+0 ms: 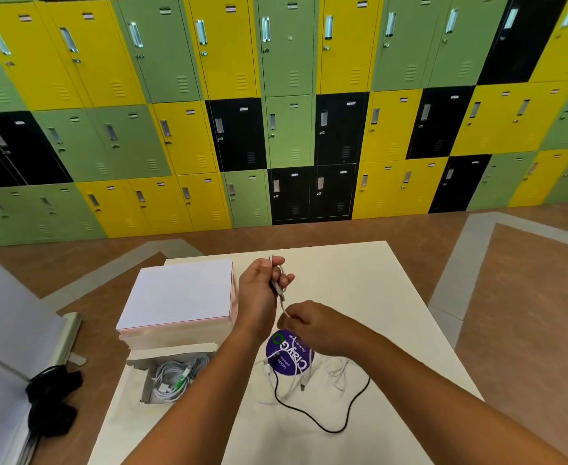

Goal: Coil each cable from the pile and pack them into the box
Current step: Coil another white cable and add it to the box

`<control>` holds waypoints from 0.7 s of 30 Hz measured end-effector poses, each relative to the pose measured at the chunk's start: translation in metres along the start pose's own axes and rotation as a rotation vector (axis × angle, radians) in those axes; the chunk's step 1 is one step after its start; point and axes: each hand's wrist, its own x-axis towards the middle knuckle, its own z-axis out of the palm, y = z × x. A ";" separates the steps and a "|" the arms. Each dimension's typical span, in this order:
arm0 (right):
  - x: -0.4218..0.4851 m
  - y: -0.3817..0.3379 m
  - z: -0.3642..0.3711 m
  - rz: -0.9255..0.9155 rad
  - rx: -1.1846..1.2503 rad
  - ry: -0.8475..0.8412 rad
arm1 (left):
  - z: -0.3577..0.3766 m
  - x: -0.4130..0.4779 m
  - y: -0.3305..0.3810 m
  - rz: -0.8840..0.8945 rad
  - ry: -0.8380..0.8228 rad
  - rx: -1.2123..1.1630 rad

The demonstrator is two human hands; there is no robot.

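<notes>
Both your forearms run off the bottom edge. Nearest you on the cream table, a thin black cable loops out from the loose pile of white cables; how many strands lie tangled there is hard to tell. Your left forearm crosses the right side of the open cardboard box, hiding that wall. Inside it lie coiled white leads, one with a green tie. To the left, off the table, a black bundle is too dark to make out.

A round purple sticker lies partly under your right wrist, beside the pile. Your right hand pinches a thin white cable that rises to your left hand, whose fingers curl around it above the table. The loops in that fist cannot be counted.

Beyond the box sits a stack of flat white boxes. Behind the table stand yellow, green and black lockers.
</notes>
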 end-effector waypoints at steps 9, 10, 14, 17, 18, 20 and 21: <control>0.000 -0.023 -0.055 -0.130 -0.191 0.152 | -0.026 -0.016 -0.007 -0.097 -0.337 0.404; 0.002 -0.019 -0.059 -0.124 -0.181 0.193 | -0.025 -0.018 -0.005 -0.153 -0.358 0.316; 0.006 0.001 -0.060 -0.074 0.012 0.319 | -0.016 -0.022 0.007 -0.290 -0.313 0.031; 0.002 0.013 -0.055 -0.029 0.261 0.273 | -0.019 -0.016 0.010 -0.326 -0.257 -0.104; 0.000 0.016 -0.055 -0.016 0.369 0.222 | -0.020 -0.015 0.010 -0.342 -0.240 -0.140; -0.006 0.021 -0.052 0.000 0.576 0.088 | -0.019 -0.014 0.011 -0.355 -0.219 -0.184; -0.008 0.023 -0.051 0.007 0.676 0.020 | -0.018 -0.013 0.010 -0.355 -0.212 -0.197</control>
